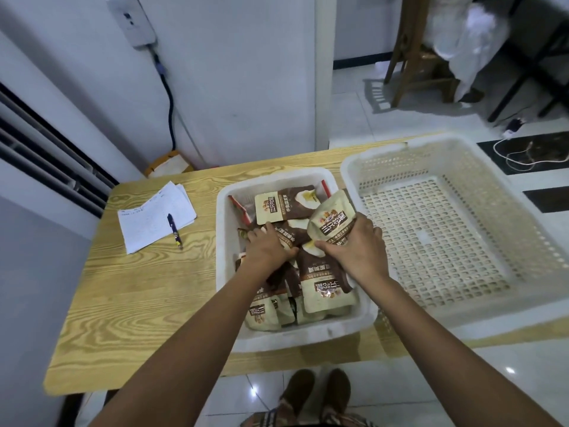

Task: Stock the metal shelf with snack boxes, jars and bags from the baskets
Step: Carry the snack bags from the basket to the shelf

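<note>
Centre of frame: white tub (pixel 278 335) on wooden table (pixel 138 303), piled with brown-and-cream snack bags (pixel 326 291). Right hand (pixel 354 246) grips one cream pouch (pixel 331 220), fingers curled round its lower end; the pouch stands raised by the tub's right wall. Left hand (pixel 266 246) lies on the pile, fingers bent among the bags; whether it grips one cannot be told. Perforated basket (pixel 351 167) sits just beside the tub, at right. Papers (pixel 147 220) and pen (pixel 174 231) lie at left.

You had brown-and-cream snack bags (pixel 329 285) in a plain white bin (pixel 229 315), a white hole-patterned basket (pixel 431 241) at frame right, and a dark-blue pen (pixel 174 231) on the yellow wood-grain table (pixel 138 303).
</note>
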